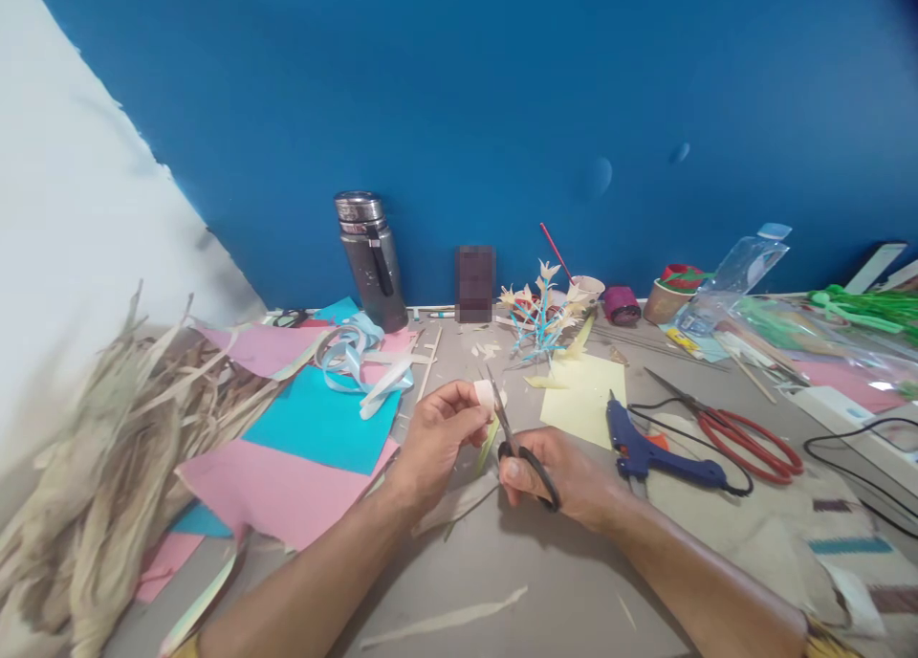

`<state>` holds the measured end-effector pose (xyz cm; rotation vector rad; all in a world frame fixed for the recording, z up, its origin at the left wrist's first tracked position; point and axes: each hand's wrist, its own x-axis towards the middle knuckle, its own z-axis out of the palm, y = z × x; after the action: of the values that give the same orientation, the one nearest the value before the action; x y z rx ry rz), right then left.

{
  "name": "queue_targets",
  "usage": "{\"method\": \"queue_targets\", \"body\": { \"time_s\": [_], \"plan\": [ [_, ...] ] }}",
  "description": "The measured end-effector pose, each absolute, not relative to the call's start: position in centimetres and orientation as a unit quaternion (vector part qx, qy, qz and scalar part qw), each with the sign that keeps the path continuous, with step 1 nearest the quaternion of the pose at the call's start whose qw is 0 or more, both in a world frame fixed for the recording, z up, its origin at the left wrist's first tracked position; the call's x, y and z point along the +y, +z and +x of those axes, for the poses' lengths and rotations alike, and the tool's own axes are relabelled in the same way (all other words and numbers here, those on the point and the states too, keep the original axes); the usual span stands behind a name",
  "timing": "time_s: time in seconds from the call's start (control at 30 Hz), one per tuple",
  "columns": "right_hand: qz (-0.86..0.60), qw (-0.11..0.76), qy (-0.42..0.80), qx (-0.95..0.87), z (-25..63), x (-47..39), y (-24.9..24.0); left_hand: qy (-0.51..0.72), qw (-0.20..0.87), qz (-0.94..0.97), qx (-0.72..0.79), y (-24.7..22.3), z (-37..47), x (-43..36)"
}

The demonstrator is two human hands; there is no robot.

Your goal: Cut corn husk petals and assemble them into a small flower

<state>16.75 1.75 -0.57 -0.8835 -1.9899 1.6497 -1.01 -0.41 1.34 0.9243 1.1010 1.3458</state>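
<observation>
Between the thumb and fingers of my left hand (445,428) is a small pale piece of husk or paper (485,396); its exact material is hard to tell. My right hand (549,471) grips a pair of black-handled scissors (536,476), fingers in the loops. Their blades (502,409) point up and away, close against the right edge of the pale piece. Below my hands lies a dry husk strip (459,505) on the grey table (566,581). Beyond them stands a bunch of pale flowers on blue stems (541,318).
A blue glue gun (660,457) and red-handled scissors (750,443) lie to the right, by a yellow sheet (592,400). Dried husks (93,486), coloured sheets (326,419) and ribbon (344,361) cover the left. A flask (373,266) and clear bottle (738,275) stand behind.
</observation>
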Motion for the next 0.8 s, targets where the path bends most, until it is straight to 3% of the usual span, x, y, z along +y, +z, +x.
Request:
{"method": "queue_targets", "body": {
  "time_s": [0.8],
  "plan": [
    [-0.334, 0.222, 0.613, -0.681, 16.8, 2.0, -1.7, 0.564, 0.556, 0.395, 0.465, 1.4, -1.3, -0.2]
  ]
}}
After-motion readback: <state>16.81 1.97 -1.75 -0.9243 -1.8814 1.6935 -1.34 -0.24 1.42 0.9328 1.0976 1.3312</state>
